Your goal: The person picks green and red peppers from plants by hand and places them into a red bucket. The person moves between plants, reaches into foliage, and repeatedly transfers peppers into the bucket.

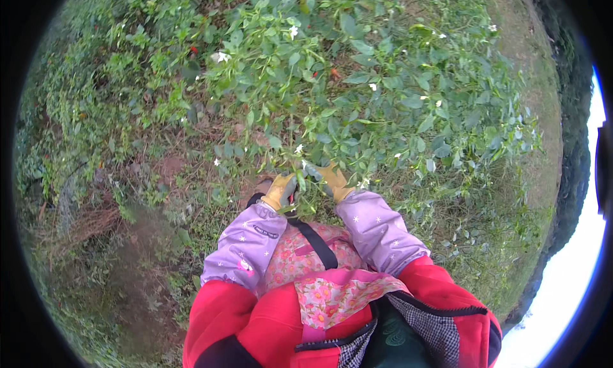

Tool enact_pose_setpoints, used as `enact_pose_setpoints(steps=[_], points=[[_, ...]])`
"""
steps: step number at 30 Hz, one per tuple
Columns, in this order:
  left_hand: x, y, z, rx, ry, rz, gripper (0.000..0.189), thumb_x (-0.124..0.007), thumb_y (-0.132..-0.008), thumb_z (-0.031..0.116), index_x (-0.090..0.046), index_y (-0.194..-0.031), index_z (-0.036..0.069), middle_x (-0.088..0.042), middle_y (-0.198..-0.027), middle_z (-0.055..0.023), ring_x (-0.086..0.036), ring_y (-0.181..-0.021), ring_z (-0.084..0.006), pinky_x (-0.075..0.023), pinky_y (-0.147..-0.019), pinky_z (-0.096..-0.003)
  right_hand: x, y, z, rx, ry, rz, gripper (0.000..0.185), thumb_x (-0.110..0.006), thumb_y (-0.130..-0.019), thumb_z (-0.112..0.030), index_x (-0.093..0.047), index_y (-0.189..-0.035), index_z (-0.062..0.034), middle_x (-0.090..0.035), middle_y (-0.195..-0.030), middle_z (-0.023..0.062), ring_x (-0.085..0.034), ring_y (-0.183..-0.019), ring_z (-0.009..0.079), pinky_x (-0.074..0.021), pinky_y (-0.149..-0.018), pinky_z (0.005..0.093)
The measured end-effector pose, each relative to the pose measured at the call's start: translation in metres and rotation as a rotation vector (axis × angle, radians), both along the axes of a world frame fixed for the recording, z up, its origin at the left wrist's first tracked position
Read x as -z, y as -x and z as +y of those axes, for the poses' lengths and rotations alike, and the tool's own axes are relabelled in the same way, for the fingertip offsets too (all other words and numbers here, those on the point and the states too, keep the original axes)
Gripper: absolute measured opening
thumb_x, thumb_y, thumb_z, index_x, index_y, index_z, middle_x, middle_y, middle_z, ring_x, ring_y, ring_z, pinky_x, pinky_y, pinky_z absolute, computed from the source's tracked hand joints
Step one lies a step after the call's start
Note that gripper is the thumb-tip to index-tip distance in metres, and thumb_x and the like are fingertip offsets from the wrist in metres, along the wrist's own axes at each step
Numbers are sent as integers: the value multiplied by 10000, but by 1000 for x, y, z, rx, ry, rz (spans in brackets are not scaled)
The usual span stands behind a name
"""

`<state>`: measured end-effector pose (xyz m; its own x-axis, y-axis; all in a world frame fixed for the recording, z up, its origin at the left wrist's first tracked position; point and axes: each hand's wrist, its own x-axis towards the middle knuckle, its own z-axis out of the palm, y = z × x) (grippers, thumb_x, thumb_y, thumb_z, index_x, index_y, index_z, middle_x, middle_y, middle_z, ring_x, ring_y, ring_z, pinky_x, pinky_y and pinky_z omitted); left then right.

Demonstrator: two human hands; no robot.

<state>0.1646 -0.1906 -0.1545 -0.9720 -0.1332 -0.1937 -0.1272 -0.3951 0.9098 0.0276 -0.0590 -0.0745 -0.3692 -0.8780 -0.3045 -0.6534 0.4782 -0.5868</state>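
Both hands wear yellow and grey work gloves, with purple sleeve covers above the wrists. My left hand [280, 190] is low among leafy stems in front of my body, its fingers partly hidden; something small and red shows beside it. My right hand [331, 180] reaches into the near edge of a green pepper plant [335, 123] with white flowers, its fingertips behind leaves. A green pepper or leaf [300, 180] hangs between the hands. Whether either hand grips anything cannot be made out. A floral apron [292, 260] with a black strap [316, 243] lies below the hands.
More pepper plants [158, 66] with a few red fruits [193, 49] spread ahead and left. Dry brown stalks [96, 219] lie on the ground at left. A grassy strip [531, 80] runs along the right, with dark trees [574, 104] beyond it.
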Motion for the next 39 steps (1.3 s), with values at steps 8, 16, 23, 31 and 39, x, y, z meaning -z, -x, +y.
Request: enact_pose_setpoints(steps=[8, 16, 23, 31, 39], points=[[-31, 12, -20, 208, 424, 3, 396, -601, -846, 150, -548, -1238, 134, -641, -1041, -56, -645, -878, -214, -524, -734, -342, 28, -2, -2, 402, 134, -174, 414, -511, -909, -192, -505, -1294, -40, -596, -1216, 70, -573, -1085, 207, -454, -931, 311], [-85, 17, -23, 260, -39, -237, 292, -599, -885, 219, -548, -1131, 71, -601, -831, -44, -594, -779, -176, -493, -672, -280, 20, 12, 33, 410, 92, -162, 408, -523, -876, -127, -519, -1276, -47, -611, -1184, 70, -582, -1063, 231, -454, -921, 311], [-119, -19, -42, 139, -656, -17, 336, -514, -935, 394, -515, -1072, 87, -477, -679, 20, -391, -541, -65, -328, -490, -213, 48, 15, 71, 241, 12, -34, 414, -534, -847, -70, -531, -1261, -53, -624, -1156, 69, -590, -1044, 253, -454, -912, 311], [-153, -49, -170, -16, -835, 286, 154, -516, -965, 259, -503, -975, 106, -396, -718, 33, -363, -536, -72, -330, -417, -198, -12, 14, 104, 531, 77, -73, 340, -600, -804, -155, -577, -1114, -18, -620, -1074, 167, -583, -982, 347, -460, -855, 385], [-263, 26, -222, -618, 8, 279, 249, -567, -925, 227, -583, -1079, 33, -366, -621, 66, -323, -477, -34, -216, -402, -197, -262, 4, 55, 225, 94, -646, 475, -543, -909, -323, -528, -1220, 35, -641, -1038, 142, -620, -924, 213, -463, -855, 294]])
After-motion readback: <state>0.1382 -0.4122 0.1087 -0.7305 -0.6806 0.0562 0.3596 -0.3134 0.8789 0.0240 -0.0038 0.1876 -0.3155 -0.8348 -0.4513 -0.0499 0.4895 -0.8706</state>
